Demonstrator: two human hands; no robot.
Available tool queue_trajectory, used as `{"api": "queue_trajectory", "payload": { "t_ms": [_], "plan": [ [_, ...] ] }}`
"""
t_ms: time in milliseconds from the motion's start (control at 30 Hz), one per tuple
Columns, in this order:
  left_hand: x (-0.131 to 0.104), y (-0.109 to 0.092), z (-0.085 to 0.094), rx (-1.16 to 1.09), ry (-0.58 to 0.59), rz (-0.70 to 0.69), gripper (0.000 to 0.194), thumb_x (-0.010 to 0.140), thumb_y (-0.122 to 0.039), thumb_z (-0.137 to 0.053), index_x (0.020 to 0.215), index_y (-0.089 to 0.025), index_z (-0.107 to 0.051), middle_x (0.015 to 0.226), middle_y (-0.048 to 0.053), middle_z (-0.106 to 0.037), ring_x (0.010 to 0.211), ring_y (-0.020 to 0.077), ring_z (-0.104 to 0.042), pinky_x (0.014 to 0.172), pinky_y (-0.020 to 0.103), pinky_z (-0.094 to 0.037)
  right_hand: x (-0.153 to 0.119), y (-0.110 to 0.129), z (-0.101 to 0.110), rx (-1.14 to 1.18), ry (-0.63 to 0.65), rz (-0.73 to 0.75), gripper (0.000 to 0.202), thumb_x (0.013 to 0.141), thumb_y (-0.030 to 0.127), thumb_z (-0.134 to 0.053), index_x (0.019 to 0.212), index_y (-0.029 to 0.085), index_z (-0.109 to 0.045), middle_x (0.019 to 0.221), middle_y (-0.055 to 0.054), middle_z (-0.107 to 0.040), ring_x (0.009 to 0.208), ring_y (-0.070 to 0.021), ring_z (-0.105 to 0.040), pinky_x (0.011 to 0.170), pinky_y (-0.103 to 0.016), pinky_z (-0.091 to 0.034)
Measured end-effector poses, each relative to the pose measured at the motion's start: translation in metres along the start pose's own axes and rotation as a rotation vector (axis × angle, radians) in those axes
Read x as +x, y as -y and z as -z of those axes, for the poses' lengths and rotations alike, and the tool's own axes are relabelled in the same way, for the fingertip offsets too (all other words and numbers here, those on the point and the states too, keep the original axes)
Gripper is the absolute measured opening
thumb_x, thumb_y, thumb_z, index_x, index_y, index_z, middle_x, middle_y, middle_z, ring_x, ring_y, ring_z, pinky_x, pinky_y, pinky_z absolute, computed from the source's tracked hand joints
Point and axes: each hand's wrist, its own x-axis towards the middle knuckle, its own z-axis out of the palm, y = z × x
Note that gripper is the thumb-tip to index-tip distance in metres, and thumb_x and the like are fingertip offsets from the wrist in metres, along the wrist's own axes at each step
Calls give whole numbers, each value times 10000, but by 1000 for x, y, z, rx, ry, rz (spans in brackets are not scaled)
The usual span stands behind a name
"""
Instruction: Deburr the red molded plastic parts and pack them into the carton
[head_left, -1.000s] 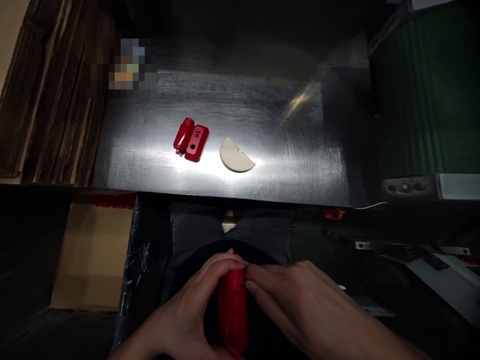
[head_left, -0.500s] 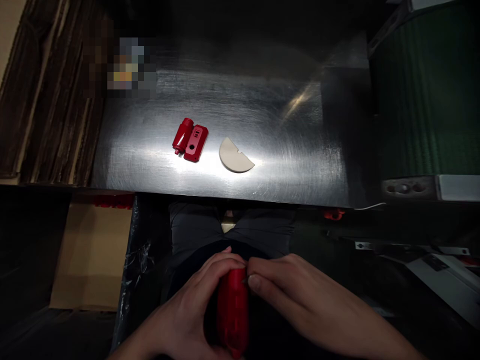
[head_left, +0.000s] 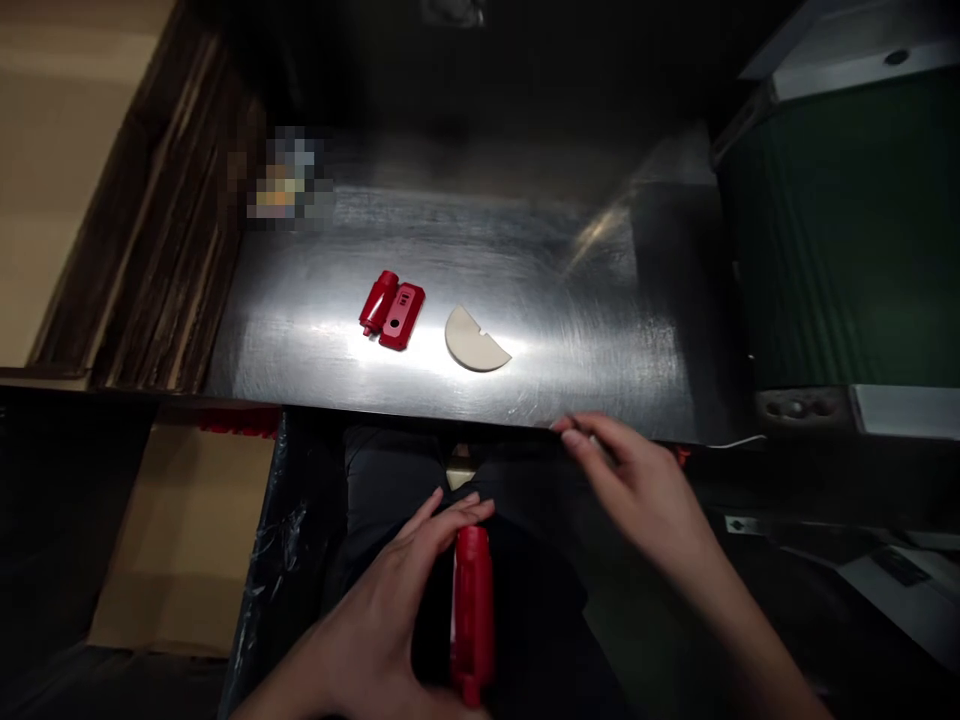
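Note:
A long red plastic part is upright over my lap, gripped lengthwise by my left hand, fingers at its top and thumb near its bottom end. My right hand is off to the right by the table's front edge, thumb and fingers pinched together. Something small and dark seems to be between those fingertips, too blurred to name. On the metal table lie a red cylindrical part and a flat red plate-like part, side by side. To their right is a pale half-disc with a small notch.
Stacked cardboard stands on the table's left. A green conveyor-like belt runs at the right. Below the table on the left is a cardboard box with red pieces at its top, beside dark plastic sheeting.
My right hand has left the red part and moved right and up toward the table edge. The left hand keeps its hold, with the part turned slightly. The view has shifted.

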Motion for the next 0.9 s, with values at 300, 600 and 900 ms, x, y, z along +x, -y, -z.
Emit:
{"api": "queue_trajectory", "payload": {
  "t_ms": [300, 600, 900],
  "plan": [
    [9, 17, 29, -790, -504, 45, 973, 797, -737, -784, 1583, -252, -478, 1699, 188, -438, 1570, 451, -393, 1280, 562, -352, 87, 15, -2, -408, -287, 197, 462, 1078, 388, -436, 1408, 114, -608, 1351, -237, -600, 1254, -395, -579, 1044, -521, -482],
    [44, 56, 51, -1080, -738, -95, 694, 831, -598, -780, 1389, -192, -712, 1631, 185, -540, 1626, 429, -284, 1354, 600, -147, 105, 76, -58, -420, -65, 188, 263, 1035, 362, -631, 1165, 134, -652, 1153, -196, -692, 1091, -365, -672, 813, -401, -514],
    [65, 56, 43, -940, -833, -60, 835, 693, -413, -955, 1426, -238, -596, 1685, 201, -450, 1512, 451, -481, 1220, 573, -451, 12, 105, -67, -72, 137, 224, 224, 1099, 369, -394, 1052, 230, -563, 690, 10, -710, 557, -212, -697, 525, -294, -356]
  ]
}}
